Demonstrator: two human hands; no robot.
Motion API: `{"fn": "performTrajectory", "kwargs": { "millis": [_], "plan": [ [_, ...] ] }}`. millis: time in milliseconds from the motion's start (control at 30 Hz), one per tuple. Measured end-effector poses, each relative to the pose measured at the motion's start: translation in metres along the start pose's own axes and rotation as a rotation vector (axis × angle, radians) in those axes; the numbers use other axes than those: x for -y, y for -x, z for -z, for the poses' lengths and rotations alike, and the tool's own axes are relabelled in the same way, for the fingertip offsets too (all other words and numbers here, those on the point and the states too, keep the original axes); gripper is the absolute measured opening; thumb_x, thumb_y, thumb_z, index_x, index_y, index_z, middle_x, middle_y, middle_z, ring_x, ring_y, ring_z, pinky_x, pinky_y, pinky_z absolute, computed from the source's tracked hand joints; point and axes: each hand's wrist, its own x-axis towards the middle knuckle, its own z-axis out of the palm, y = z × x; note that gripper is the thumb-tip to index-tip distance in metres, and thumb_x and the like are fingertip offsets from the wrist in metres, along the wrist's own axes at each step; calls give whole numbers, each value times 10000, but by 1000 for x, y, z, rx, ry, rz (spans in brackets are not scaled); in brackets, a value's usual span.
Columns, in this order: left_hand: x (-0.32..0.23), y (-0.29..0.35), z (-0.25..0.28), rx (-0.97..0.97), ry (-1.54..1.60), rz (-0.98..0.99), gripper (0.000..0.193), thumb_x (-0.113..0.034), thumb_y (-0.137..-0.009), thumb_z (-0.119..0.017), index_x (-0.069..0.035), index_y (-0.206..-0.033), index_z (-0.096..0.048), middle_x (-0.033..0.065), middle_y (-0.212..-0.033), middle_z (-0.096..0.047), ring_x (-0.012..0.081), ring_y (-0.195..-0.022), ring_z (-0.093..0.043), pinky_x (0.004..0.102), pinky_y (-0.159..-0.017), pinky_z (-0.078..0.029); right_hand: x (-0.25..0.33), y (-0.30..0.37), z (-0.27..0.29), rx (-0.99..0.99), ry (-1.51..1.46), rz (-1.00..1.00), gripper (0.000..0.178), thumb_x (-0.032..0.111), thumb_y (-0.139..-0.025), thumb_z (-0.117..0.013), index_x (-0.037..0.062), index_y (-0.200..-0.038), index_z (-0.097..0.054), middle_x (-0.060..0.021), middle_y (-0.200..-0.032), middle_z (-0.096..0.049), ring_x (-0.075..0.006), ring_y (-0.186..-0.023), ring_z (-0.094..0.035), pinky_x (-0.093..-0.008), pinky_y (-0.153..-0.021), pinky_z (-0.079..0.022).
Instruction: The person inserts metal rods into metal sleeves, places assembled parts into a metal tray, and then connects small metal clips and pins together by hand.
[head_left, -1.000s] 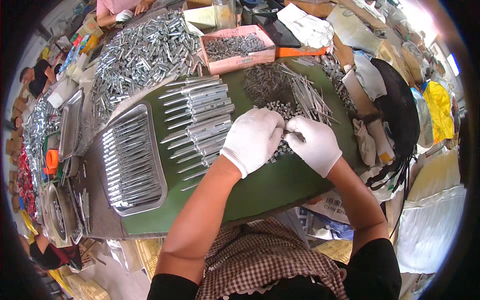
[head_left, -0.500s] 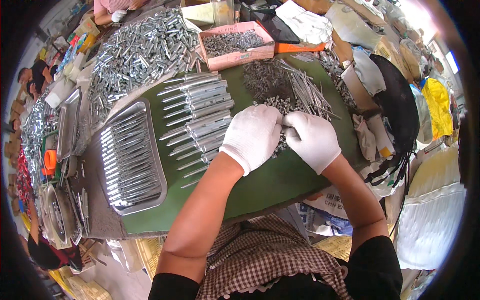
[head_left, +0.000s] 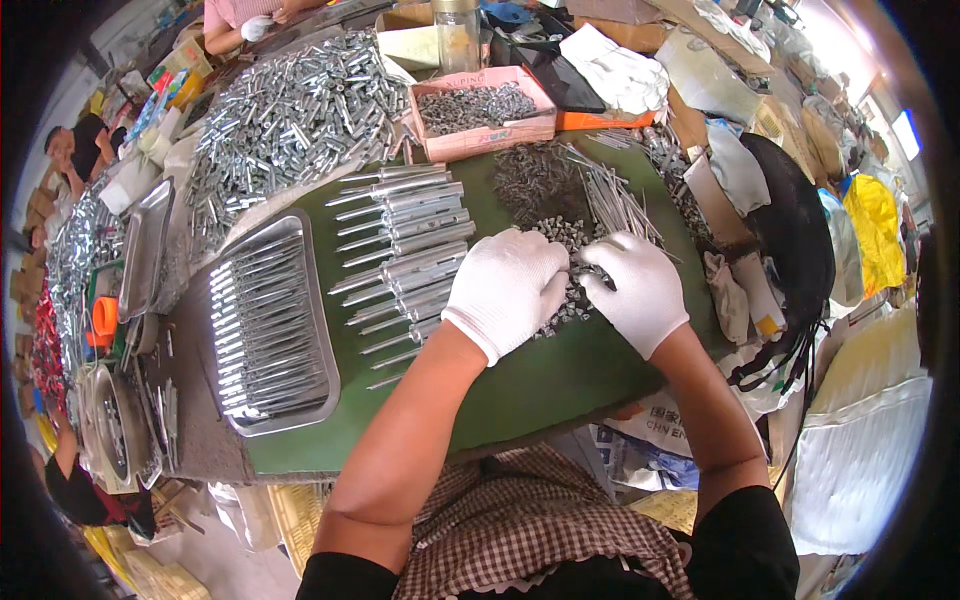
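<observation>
Both my hands wear white knit gloves over a pile of small metal nut-like pieces point(head_left: 568, 308) on the green work mat point(head_left: 480, 405). My left hand point(head_left: 508, 288) is closed, with its fingers curled down at the pile's left side; whatever it holds is hidden. Across from it, my right hand point(head_left: 640, 290) has thumb and fingers apart, and small pieces show in the gap. To the left, metal sleeve anchors point(head_left: 425, 235) lie in a row. Beyond the hands are dark small parts point(head_left: 535, 185) and a bundle of thin metal rods point(head_left: 615, 200).
A metal tray point(head_left: 325, 370) of lined-up thin bolts stands on the left. Behind it spreads a heap of metal sleeves point(head_left: 300, 100). A pink box point(head_left: 485, 140) of small parts and a glass jar point(head_left: 458, 40) stand at the back. A black bag point(head_left: 795, 220) hangs right.
My hands have drawn apart slightly from touching each other. The right thumb has parted from its fingers, and more of the small metal pieces show between the hands. The view has shifted slightly.
</observation>
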Motion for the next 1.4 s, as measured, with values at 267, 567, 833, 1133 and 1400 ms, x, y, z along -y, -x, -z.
{"fn": "performTrajectory", "kwargs": {
  "millis": [267,567,833,1133,1400],
  "plan": [
    [2,-5,6,-133,148,39,52,-79,-755,-649,-67,-773,-602,97,-742,-590,308,-720,-574,403,-678,-461,7,-20,16,119,-294,-34,104,152,-771,-664,73,-836,-645,-104,-794,-595,-287,-702,-579,-368,-642,-468],
    [-7,1,8,163,-226,119,103,-188,-712,-638,-88,-712,-615,112,-708,-580,309,-697,-578,430,-676,-475,6,-6,2,-11,45,89,78,114,-719,-649,93,-765,-589,-100,-769,-567,-313,-741,-580,-417,-668,-474],
    [20,2,21,-219,-168,113,112,-40,-755,-610,-105,-844,-624,106,-773,-587,309,-744,-577,410,-681,-475,-19,-58,-4,-60,62,66,72,97,-792,-579,89,-828,-641,-128,-821,-598,-331,-805,-593,-421,-733,-481],
    [21,0,25,-557,-216,208,157,-24,-766,-628,-97,-904,-613,111,-814,-604,310,-741,-582,401,-665,-476,-31,-118,-42,216,198,-48,163,223,-756,-643,84,-836,-672,-143,-887,-616,-323,-889,-598,-408,-820,-460],
    [18,1,17,-474,-148,229,166,-54,-780,-627,-92,-941,-629,111,-830,-617,318,-769,-586,404,-703,-473,-29,-92,-14,217,-268,-106,160,186,-841,-585,56,-934,-597,-146,-915,-642,-302,-861,-627,-375,-793,-486]
  ]
}}
